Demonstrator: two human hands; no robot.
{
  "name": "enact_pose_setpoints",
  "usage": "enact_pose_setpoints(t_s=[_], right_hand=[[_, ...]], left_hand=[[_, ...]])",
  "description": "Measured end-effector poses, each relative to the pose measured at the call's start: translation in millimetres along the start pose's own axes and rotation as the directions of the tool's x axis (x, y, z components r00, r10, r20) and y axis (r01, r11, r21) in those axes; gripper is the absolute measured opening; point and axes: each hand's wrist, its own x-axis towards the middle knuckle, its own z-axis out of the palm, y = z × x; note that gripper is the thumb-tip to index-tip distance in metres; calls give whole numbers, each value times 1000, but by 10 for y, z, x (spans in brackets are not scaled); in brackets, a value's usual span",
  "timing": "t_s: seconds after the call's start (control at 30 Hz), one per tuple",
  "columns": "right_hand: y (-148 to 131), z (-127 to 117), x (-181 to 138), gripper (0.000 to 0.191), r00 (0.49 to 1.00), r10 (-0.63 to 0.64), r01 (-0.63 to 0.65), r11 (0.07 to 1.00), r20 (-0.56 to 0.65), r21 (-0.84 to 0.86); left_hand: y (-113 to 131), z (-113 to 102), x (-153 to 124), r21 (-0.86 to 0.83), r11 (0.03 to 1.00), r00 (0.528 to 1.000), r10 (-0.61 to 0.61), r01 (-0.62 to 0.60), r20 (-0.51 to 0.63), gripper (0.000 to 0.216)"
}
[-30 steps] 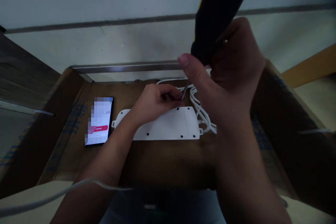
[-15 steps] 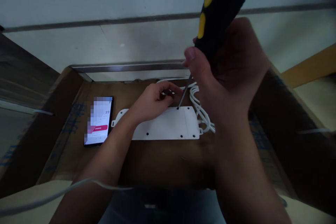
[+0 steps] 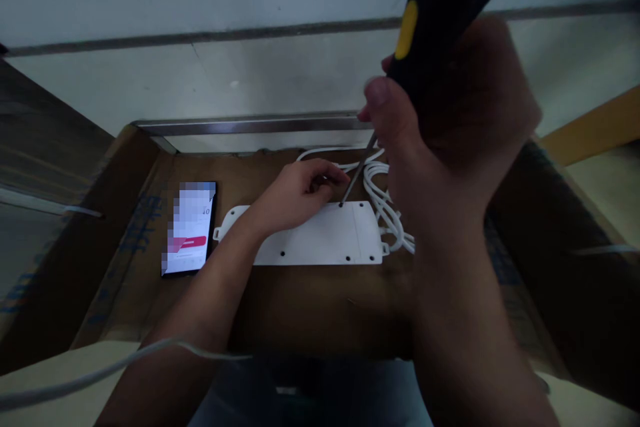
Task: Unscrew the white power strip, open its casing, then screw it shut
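A white power strip (image 3: 310,240) lies face down on brown cardboard, its back dotted with dark screw holes. My right hand (image 3: 445,147) is wrapped round the thick black and yellow handle of a screwdriver (image 3: 440,7). The slanted metal shaft runs down to a hole at the strip's far edge, right of centre; the tip is hidden in it. Over the far edge of the strip rests my left hand (image 3: 295,193), loosely curved, thumb and forefinger apart with nothing visible between them. Its fingertips are just left of the shaft.
White cable (image 3: 383,193) lies coiled behind and right of the strip. A phone (image 3: 190,230) with a lit screen is on the left. Cardboard sides (image 3: 565,260) rise at both ends, and a metal bar (image 3: 250,125) runs along the back. A pale cord (image 3: 125,360) crosses the lower left.
My right hand and the screwdriver handle have shifted right and slightly up, so the shaft leans more. The tip stays at the same hole. My left hand is nearly still.
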Motion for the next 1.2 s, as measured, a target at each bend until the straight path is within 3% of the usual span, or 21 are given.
enact_pose_setpoints(t_s=[0.13, 0.43, 0.7, 0.87, 1.0, 1.2], right_hand=[[76, 14, 19, 13, 998, -57, 58, 998, -26, 18], [53, 1, -24, 22, 999, 49, -49, 999, -3, -18], [73, -28, -15, 23, 999, 46, -46, 999, -8, -23], [15, -47, -23, 12, 995, 94, -91, 987, 21, -133], [-19, -69, -33, 9, 995, 92, -89, 993, 31, -72], [-77, -53, -10, 8, 995, 96, -94, 995, 39, -45]], left_hand=[[48, -21, -31, 35, 999, 998, -17, 15, 54, 33], [46, -8, -22, 62, 998, 998, -10, 6, 55, 28], [69, -23, -26, 58, 998, 998, -24, 21, 55, 27], [94, -18, -35, -17, 999, 998, 42, -41, 44, 22], [135, -14, -46, -89, 989, 993, 115, -114, 9, 17], [120, 0, -51, -129, 983, 991, 132, -130, 10, 18]])
